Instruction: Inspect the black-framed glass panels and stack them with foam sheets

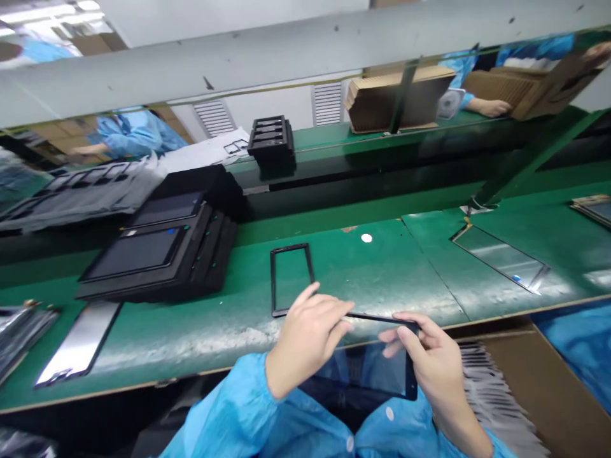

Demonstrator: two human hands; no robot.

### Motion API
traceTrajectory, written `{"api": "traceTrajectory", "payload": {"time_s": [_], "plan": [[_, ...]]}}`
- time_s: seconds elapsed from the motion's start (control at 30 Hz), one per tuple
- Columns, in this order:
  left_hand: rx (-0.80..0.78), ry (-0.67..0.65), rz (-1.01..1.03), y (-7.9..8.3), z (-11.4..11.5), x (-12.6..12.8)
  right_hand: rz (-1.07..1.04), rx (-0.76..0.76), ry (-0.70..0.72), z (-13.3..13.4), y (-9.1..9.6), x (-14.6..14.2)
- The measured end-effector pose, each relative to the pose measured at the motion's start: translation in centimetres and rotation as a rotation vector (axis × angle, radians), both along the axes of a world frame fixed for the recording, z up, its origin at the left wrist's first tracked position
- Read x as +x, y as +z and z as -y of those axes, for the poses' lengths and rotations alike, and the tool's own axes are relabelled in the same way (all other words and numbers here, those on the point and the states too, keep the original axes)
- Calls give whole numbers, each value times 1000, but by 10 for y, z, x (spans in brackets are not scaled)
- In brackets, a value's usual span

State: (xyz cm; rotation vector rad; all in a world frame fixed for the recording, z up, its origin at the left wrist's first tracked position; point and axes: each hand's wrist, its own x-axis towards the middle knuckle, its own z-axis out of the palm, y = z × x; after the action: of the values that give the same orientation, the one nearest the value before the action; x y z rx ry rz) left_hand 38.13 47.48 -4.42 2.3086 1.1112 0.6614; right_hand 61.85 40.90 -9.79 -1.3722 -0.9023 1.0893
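Green workbench (382, 280), white wall (274, 107), louvred vents (328, 104), bright ceiling lights (42, 13)

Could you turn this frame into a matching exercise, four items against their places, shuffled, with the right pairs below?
Items
1. dark glass panel
2. hollow black frame
3. stack of black trays
4. open cardboard box

Places
A. below the front edge of the green bench, at lower right
B. on the left part of the bench, with dark panels on top
C. held in the right hand
D. flat on the bench, just beyond the left hand

Right pairs: 1-C, 2-D, 3-B, 4-A
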Motion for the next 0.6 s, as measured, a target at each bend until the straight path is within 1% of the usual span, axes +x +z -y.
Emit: {"api": "traceTrajectory", "payload": {"time_s": [0.1, 0.23, 0.3, 0.37, 0.43, 0.47, 0.53, 0.6], "plan": [[-85, -35, 22, 2, -5, 3, 38, -28, 42, 2, -1, 1], [-105, -11, 39, -1, 0, 2, 45, -41, 11, 0, -9, 3], [-117, -35, 11, -2, 2, 2, 17, -48, 83, -9, -14, -3], [-161, -74, 3, -2, -1, 1, -26, -66, 203, -23, -15, -13], [-222, -64, 69, 1, -8, -4, -100, -106, 270, -38, -11, -25], [-267, -12, 156, 5, -14, -10, -158, -123, 285, -46, -9, -29], [-357, 182, 407, 16, -31, -32, -291, -137, 320, -63, -8, -33], [-394, 419, 650, 32, -56, -68, -341, -121, 294, -80, -15, -32]]}}
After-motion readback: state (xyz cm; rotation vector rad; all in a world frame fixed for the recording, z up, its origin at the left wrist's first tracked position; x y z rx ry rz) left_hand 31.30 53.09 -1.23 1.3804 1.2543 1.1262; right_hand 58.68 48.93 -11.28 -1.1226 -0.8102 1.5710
